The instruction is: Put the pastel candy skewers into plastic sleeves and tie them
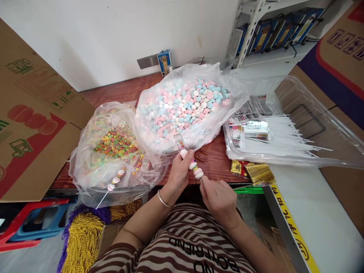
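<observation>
In front of my body, both hands hold one candy skewer, with white, pink, green and yellow pieces threaded along it. My left hand is closed around its upper end, where a bit of clear printed wrapper sticks out. My right hand is closed just below the lowest white piece; the stick is hidden in the fingers. A second candy skewer lies on the left plastic bag, its white stick pointing down-left. Behind my hands sits a large clear bag of pink, blue and white candies.
Left of it is a bag of colourful ring-shaped pieces. A clear plastic tray at right holds white sticks and printed wrappers. Gold twist ties lie by its front edge. Cardboard boxes stand on both sides; bead strings hang lower left.
</observation>
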A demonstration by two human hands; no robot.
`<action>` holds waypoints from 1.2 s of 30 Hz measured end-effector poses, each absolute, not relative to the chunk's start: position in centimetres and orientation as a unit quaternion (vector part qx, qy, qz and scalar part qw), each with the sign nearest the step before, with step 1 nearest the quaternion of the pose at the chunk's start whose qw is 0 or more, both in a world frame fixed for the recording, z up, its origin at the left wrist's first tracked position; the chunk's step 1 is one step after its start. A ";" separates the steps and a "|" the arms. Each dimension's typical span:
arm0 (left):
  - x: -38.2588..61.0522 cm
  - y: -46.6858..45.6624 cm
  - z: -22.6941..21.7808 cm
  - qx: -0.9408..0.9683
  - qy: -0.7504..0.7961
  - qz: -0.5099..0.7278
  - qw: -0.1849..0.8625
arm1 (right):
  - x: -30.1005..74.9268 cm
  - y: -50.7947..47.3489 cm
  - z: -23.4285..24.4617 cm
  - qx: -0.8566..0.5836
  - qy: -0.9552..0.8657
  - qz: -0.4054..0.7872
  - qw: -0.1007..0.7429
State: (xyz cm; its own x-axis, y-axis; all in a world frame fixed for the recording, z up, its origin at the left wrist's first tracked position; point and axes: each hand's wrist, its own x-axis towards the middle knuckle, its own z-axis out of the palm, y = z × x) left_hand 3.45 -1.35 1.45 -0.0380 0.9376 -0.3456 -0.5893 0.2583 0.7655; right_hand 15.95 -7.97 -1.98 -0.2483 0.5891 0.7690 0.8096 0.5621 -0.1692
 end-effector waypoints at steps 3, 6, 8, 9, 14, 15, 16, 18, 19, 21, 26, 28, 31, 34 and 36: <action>3.8 -1.8 1.4 0.236 0.394 0.569 0.682 | 15.7 -7.7 -2.2 -0.488 -0.744 -0.054 0.454; 3.1 -1.2 2.0 0.234 0.338 0.587 0.698 | 16.0 -7.7 -2.3 -0.512 -0.711 0.052 0.480; 2.3 -0.2 2.7 0.209 0.308 0.610 0.699 | 16.3 -7.8 -2.2 -0.512 -0.704 0.090 0.485; 1.9 0.4 3.1 0.194 0.300 0.615 0.703 | 16.4 -7.8 -2.1 -0.509 -0.706 0.095 0.483; 2.1 1.1 3.9 0.158 0.297 0.618 0.711 | 15.9 -7.7 -2.4 -0.500 -0.736 -0.058 0.453; 2.7 0.7 3.7 0.154 0.300 0.619 0.710 | 15.6 -7.5 -2.5 -0.497 -0.737 -0.092 0.448; 3.3 0.2 3.5 0.150 0.304 0.616 0.711 | 15.3 -7.3 -2.5 -0.495 -0.737 -0.112 0.446; 4.5 -0.7 3.0 0.148 0.311 0.600 0.722 | 14.8 -6.9 -2.5 -0.498 -0.735 -0.105 0.448; 4.9 -1.0 2.7 0.148 0.315 0.588 0.730 | 14.6 -6.8 -2.4 -0.505 -0.731 -0.089 0.450; 5.0 -1.1 2.3 0.143 0.322 0.575 0.738 | 14.6 -6.7 -2.0 -0.525 -0.723 -0.046 0.445; 4.3 -0.5 2.0 0.155 0.320 0.619 0.700 | 15.1 -7.2 -1.4 -0.517 -0.760 -0.029 0.392; 4.7 -1.0 1.7 0.185 0.320 0.603 0.707 | 14.8 -7.0 -1.7 -0.525 -0.753 -0.048 0.394; 5.6 -2.2 1.0 0.215 0.332 0.561 0.727 | 14.2 -6.1 -2.4 -0.544 -0.725 -0.049 0.419; 5.2 -2.8 0.4 0.278 0.360 0.545 0.704 | 14.3 -5.5 -3.0 -0.542 -0.713 -0.040 0.444; 4.1 -2.7 -0.1 0.356 0.399 0.557 0.635 | 14.7 -5.6 -3.2 -0.543 -0.706 -0.050 0.452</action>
State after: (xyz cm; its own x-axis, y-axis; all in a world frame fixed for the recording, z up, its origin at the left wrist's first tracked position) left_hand 4.11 -2.72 -0.08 0.0605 0.9921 -0.1101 -0.4244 0.1254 0.8967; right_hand 14.74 -5.59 -3.21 -0.0006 0.7215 0.6924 0.8120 0.4045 -0.4208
